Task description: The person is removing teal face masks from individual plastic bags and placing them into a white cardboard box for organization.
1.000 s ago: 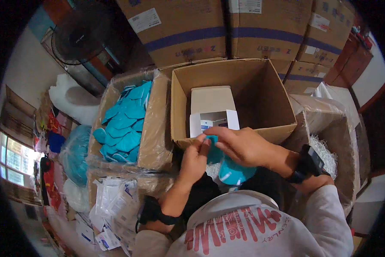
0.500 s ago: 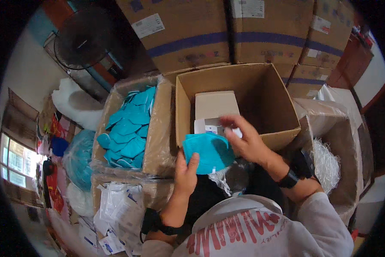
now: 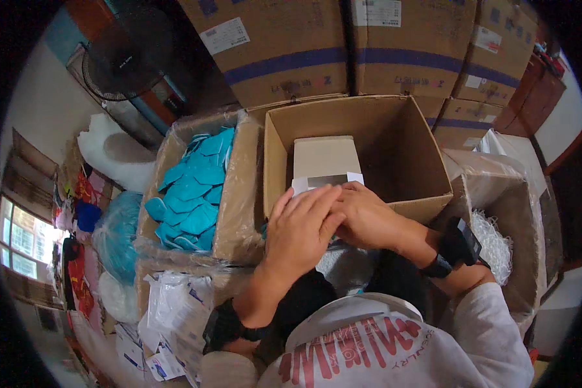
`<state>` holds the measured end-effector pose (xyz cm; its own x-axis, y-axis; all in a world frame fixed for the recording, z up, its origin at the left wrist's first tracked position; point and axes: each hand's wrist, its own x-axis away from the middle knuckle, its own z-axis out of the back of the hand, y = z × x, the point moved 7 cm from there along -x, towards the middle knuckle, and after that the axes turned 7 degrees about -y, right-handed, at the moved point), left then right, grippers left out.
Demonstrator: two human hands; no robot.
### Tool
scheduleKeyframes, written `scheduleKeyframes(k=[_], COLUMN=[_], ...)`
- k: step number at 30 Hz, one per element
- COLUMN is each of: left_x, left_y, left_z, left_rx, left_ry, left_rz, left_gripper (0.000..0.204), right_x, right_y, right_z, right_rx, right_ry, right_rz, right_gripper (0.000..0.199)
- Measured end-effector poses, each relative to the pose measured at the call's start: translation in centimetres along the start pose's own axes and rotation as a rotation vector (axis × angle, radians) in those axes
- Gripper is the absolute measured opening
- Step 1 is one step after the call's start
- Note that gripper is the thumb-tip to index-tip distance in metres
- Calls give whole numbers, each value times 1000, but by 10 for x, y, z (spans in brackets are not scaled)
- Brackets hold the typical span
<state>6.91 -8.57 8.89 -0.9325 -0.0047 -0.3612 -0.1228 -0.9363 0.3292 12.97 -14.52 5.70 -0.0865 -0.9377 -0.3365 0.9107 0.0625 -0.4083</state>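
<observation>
The left hand lies flat, fingers together and stretched, palm down over the near rim of the open box. The right hand is curled beside it, touching it, fingers tucked under the left fingertips. Whatever either grip has hold of is hidden under the hands; I cannot tell if they hold anything.

Just beyond the fingertips, inside the box, stands a white carton with a white flap at its near edge, touching the hands. To the right of the carton the box floor is open cardboard up to the right wall.

Left of the left hand, close by, a plastic-lined box holds a heap of blue pieces; its right wall stands between that heap and the hands. Right of the right wrist, a second lined box holds white shredded filler. Behind the open box, sealed cartons are stacked like a wall. Below the left forearm lie clear bags.
</observation>
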Motion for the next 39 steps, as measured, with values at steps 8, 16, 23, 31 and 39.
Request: scheduleKeyframes(k=[8,16,23,31,39], left_x=[0,12,25,24,49], left_y=[-30,-74,-109,-93,-152], left_z=[-10,6,13,22,87], left_rx=[156,550,989,563,855], left_ry=[37,217,302,268,806], left_rz=[260,553,631,441,675], left_gripper=[26,34,37,37,37], right_x=[14,11,9,-16,23], right_y=[12,-8,5,-1,19], right_z=[-34,-60,-57,-34,-69], right_rx=[-1161,-1379,-1491,-1349,-1003], right_ry=[-261,-120,-42,-32,-235], right_rz=[-233,-79,-215,-269,-228], right_gripper=[48,61,30,22,25])
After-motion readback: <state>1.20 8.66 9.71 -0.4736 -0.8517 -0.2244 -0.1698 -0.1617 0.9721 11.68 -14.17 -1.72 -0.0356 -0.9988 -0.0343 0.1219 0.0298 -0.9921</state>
